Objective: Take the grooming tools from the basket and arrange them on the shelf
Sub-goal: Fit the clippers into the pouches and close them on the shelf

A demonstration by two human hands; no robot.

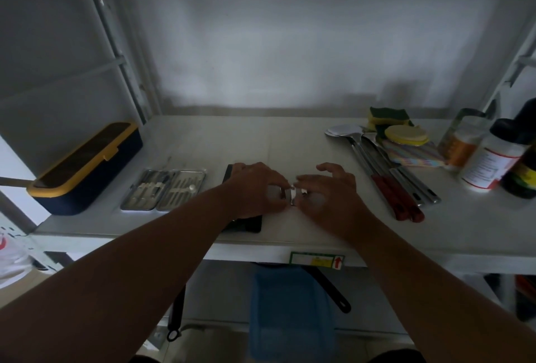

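Observation:
My left hand and my right hand meet over the middle of the white shelf, fingertips pinching a small shiny metal grooming tool between them just above the surface. An open metal manicure kit lies flat to the left, its several tools strapped inside. A dark flat case lies under my left hand, mostly hidden. No basket is in view.
A navy box with a yellow-trimmed lid stands at the shelf's left end. Steel ladles with red handles, sponges, a yellow lid and several bottles crowd the right. A blue cloth hangs below.

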